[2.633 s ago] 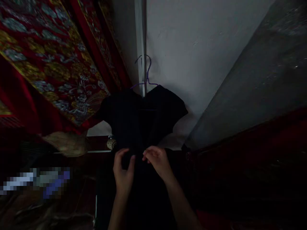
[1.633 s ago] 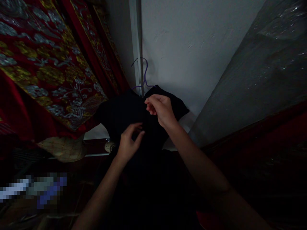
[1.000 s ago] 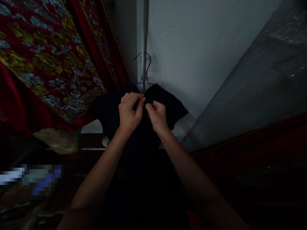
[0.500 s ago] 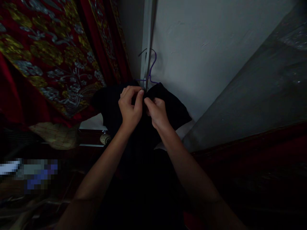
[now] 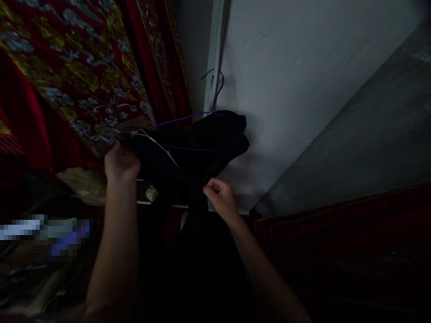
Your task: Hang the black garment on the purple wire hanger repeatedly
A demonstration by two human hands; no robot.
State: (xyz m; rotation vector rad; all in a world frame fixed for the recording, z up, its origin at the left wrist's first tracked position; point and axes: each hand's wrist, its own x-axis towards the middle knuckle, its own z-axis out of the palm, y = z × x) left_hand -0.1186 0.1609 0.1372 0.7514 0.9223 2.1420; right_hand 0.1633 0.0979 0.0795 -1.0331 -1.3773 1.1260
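Note:
A dark garment (image 5: 188, 161) hangs on a purple wire hanger (image 5: 178, 120), whose hook goes round a pale upright edge (image 5: 217, 40). The hanger's left arm is bare of cloth. My left hand (image 5: 121, 163) is out at the garment's left side, fingers curled at the cloth by the end of the hanger. Lower down, my right hand (image 5: 220, 195) pinches the garment's edge between thumb and fingers. A thin pale strip (image 5: 160, 147), perhaps a tag or loop, lies across the dark cloth between my hands. Dim light hides the folds.
A red curtain (image 5: 101, 85) with gold and silver flower patterns hangs at the left. Behind the garment stands a pale wall or door panel (image 5: 286, 80). Below left are a checked cloth (image 5: 82, 184) and a small round dotted thing (image 5: 152, 193).
My left hand has moved far left, drawing the cloth away from the hanger's left arm. My right hand has come down with the garment's edge. The garment's front now spreads open.

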